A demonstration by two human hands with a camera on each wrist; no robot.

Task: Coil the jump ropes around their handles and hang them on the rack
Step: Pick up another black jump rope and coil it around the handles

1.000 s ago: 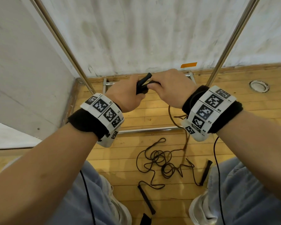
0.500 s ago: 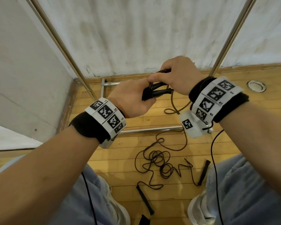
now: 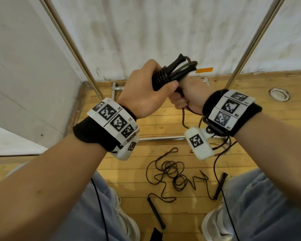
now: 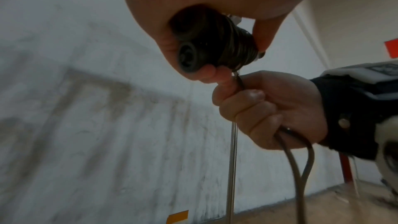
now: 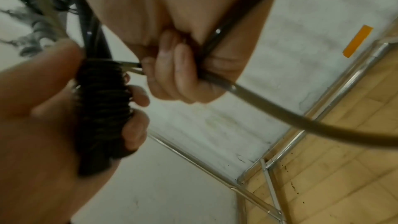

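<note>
Winding a jump rope [image 3: 189, 66] onto its paired black handles [image 3: 165, 75], a person works at the centre of the head view: the left hand [image 3: 142, 94] is clenched round the handle bundle, already banded with tight turns, while the right hand [image 3: 189, 94] is fisted on the loose cord just beside it. Coiling looks well along but unfinished; the next move probably calls for another taut wrap, fed without slack. A second jump rope [image 3: 174, 178] lies tangled on the wooden floor [image 3: 250, 119] at lower centre, untouched. Only the head view shows that tangle and the rack's uprights [image 3: 73, 49]. The left wrist view alone shows the handles' round butt end [image 4: 187, 59]; the right wrist view shows cord [image 5: 280, 108] trailing out lower right.
</note>
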